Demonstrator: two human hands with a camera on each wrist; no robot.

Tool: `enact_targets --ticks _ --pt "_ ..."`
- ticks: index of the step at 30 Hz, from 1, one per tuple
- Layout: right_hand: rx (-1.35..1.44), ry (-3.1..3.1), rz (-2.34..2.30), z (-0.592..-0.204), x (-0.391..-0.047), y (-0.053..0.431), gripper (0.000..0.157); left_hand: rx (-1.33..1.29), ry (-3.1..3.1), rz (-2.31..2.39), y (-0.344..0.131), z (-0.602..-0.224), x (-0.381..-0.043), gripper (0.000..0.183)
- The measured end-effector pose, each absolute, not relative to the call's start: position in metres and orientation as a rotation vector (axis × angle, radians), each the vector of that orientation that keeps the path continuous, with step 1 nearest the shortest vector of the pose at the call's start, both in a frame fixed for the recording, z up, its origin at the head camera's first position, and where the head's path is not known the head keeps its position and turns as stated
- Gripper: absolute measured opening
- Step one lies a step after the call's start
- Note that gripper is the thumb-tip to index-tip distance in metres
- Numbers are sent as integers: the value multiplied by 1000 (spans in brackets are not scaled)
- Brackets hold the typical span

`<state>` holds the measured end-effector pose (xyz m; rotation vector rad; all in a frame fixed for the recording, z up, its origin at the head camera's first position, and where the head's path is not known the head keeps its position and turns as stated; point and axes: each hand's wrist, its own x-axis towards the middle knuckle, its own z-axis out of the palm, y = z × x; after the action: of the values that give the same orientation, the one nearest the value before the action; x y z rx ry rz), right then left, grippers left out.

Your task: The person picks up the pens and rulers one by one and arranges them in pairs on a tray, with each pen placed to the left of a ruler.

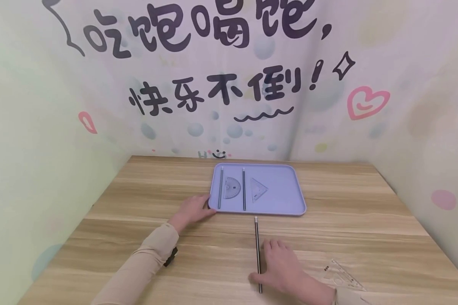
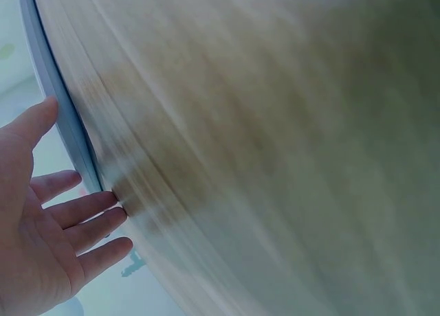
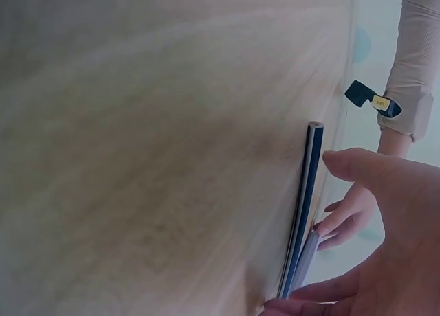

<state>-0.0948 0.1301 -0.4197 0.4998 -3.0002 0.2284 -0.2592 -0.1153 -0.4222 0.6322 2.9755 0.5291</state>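
My left hand (image 1: 194, 209) is at the near left corner of a lavender tray (image 1: 284, 186); in the left wrist view its fingers are spread and fairly straight, the thumb at the tray's rim (image 2: 60, 113). A black striped pencil (image 1: 257, 254) with a white eraser end lies on the table before the tray. Over its near part reaches my right hand (image 1: 282, 267). In the right wrist view the thumb stands apart from the pencil (image 3: 302, 206), and the fingertips are near its far part. Inside the tray are two pencils, a clear protractor (image 1: 233, 189) and a clear set square (image 1: 258, 190).
Another clear set square (image 1: 341, 275) lies on the wood-grain table (image 1: 149, 190) to the right of my right hand, close to the forearm. Behind the table's far edge hangs a printed wall cloth (image 1: 213, 135). A black device (image 1: 171, 256) is on my left wrist.
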Motion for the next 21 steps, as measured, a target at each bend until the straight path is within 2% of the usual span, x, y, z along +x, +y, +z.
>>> enact_targets --ticks 12,17,21 --pt "436 -3017 711 -425 -102 133 48 633 2958 542 -116 -421 -260 58" --pt "441 -3019 889 -426 -104 134 44 642 2964 531 -115 -423 -262 57" --pt "433 -3027 963 -426 -104 136 47 636 2959 526 -115 -422 -261 57"
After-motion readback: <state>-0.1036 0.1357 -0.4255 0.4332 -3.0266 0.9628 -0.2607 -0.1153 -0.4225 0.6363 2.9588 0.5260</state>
